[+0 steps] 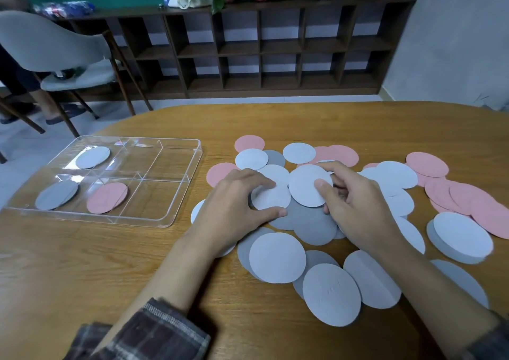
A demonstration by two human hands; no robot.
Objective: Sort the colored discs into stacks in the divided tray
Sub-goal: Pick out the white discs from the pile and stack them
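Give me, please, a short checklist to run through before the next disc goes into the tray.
1. Right hand grips the white disc: ok, thumb on top.
2. Only one disc in that grip: cannot tell, underside hidden.
3. Left hand holds the second white disc: ok, thumb and fingers at its rim.
4. Matching compartment in the tray: ok, a pale disc lies far left.
5. Colours kept apart: ok, grey disc and pink disc lie in separate compartments.
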